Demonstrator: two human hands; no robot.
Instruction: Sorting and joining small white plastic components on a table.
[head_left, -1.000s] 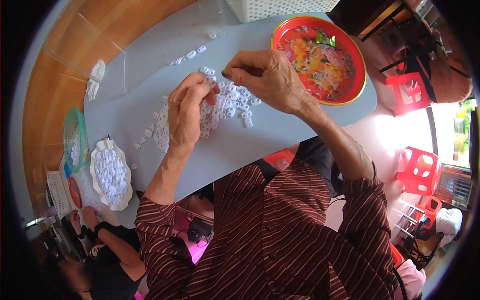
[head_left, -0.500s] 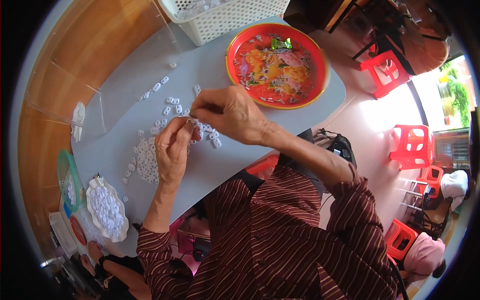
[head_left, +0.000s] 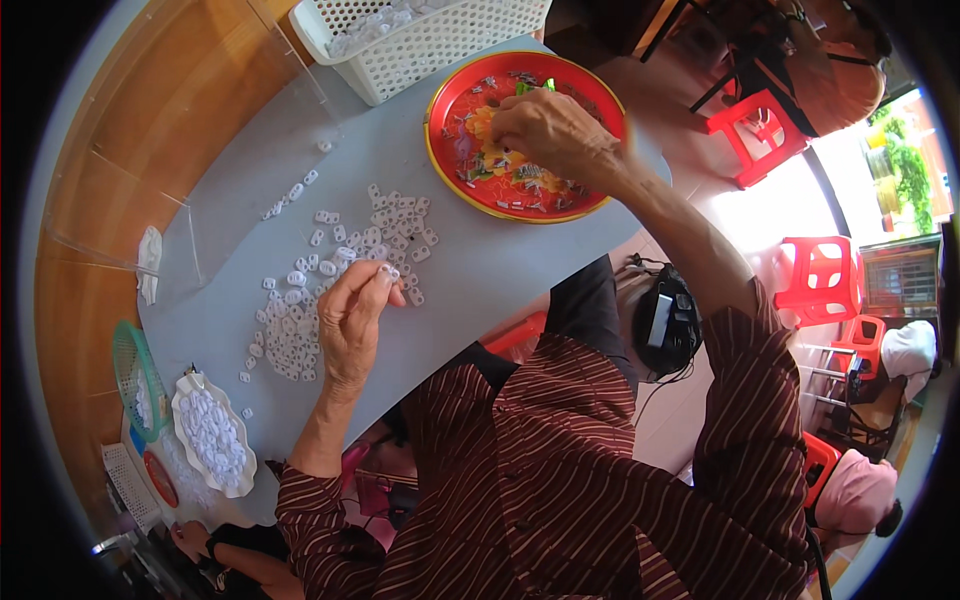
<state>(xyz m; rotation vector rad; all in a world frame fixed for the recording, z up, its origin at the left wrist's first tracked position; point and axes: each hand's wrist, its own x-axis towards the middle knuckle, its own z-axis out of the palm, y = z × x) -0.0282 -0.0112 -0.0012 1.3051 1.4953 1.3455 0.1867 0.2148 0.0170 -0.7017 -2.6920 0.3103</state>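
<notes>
My left hand [head_left: 350, 325] is above the grey table [head_left: 420, 350], pinching a small white plastic piece [head_left: 388, 272] between thumb and fingertips. Around and beyond it lie many loose white plastic pieces [head_left: 290, 340], some with two holes. Over to the right, my right hand [head_left: 560, 135] is down in a round red tray [head_left: 600, 205] with a flowered bottom. Its fingers are bent together among small, thin silvery pieces [head_left: 535, 172]; whatever is between the fingertips is hidden. A shiny green wrapper [head_left: 549, 86] shows partly behind that hand.
A white perforated basket [head_left: 440, 55] stands beyond the tray. At left are a scalloped white dish [head_left: 212, 435] of white pieces, a green basket [head_left: 140, 385] and a clear panel [head_left: 150, 215]. Another person's arm [head_left: 245, 560] is at lower left. Red stools [head_left: 818, 280] stand right.
My right hand has left the left hand and moved away to the right, into the red tray. My left hand stays over the table with the white piece; the view has shifted slightly.
</notes>
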